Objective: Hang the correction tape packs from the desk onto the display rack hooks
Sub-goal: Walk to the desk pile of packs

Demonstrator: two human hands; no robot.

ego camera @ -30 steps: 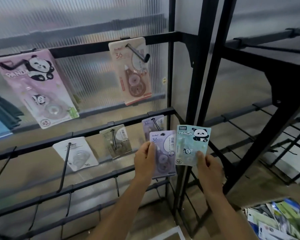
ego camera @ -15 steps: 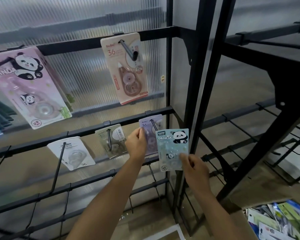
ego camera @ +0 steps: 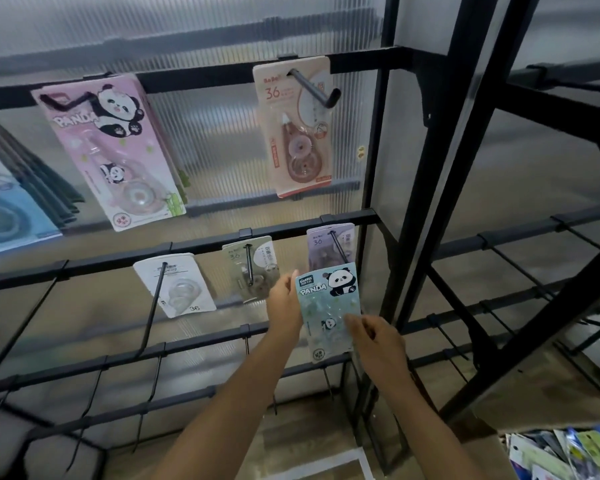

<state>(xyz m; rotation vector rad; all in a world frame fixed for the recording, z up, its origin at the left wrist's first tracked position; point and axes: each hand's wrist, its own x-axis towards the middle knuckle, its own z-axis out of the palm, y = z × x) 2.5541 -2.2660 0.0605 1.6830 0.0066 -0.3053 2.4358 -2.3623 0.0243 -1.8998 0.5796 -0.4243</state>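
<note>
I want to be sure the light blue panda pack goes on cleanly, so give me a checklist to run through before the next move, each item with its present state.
1. Pack held: ok. The right hand grips the light blue panda pack at its lower right; the left hand touches its left edge.
2. Pack upright, print facing out: ok.
3. Hang hole visible at the pack's top: cannot tell.
4. Pack on a hook: not ok; held in front of the purple pack.
5. Room on the purple pack's hook: cannot tell, its tip is hidden.
6. More packs to hang: ok, a pile lies lower right.
</note>
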